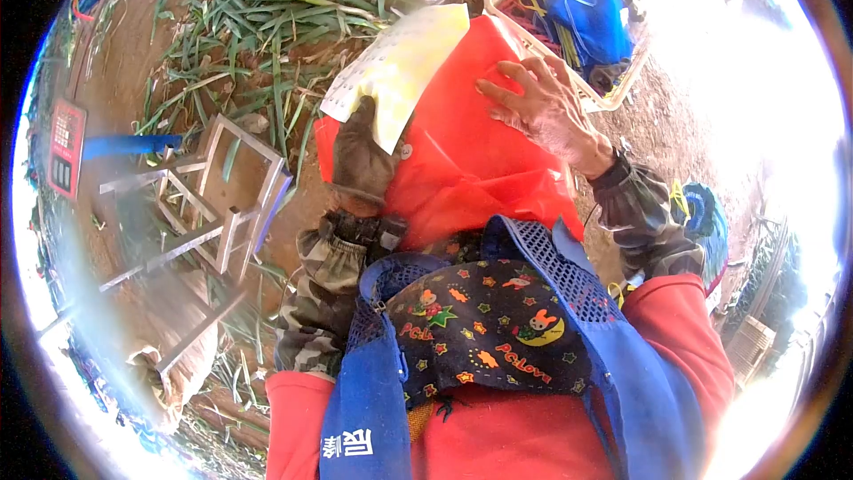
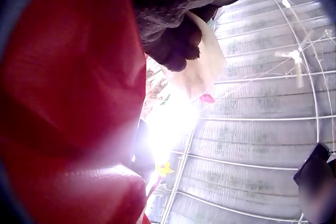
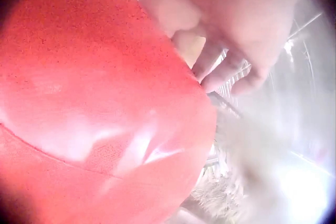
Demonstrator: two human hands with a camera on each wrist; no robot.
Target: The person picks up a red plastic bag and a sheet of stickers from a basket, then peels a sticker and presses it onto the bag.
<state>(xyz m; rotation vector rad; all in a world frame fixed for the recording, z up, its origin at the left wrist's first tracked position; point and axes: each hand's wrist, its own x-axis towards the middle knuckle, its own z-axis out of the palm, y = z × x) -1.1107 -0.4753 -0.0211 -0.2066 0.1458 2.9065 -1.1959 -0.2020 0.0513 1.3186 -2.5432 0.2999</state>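
A red plastic-like sheet [image 1: 462,160] covers the person's lap, its surface creased near the waist. The left hand [image 1: 362,160], in a dark glove, holds a yellow and white sheet [image 1: 409,58] with rows of small printed marks by its lower edge, thumb on top. That sheet lies over the left part of the red one. In the left wrist view, the gloved fingers [image 2: 178,45] curl at the pale sheet [image 2: 207,58]. The bare right hand [image 1: 551,111] rests with spread fingers on the right side of the red sheet. In the right wrist view its fingers [image 3: 215,69] bend slightly at the red edge.
Long green leaves [image 1: 275,13] lie on the soil ahead and left. A metal frame [image 1: 218,204] stands at the left, near a red panel [image 1: 67,147]. A pale crate [image 1: 613,100] with a blue bag [image 1: 582,0] and coloured ties is ahead right.
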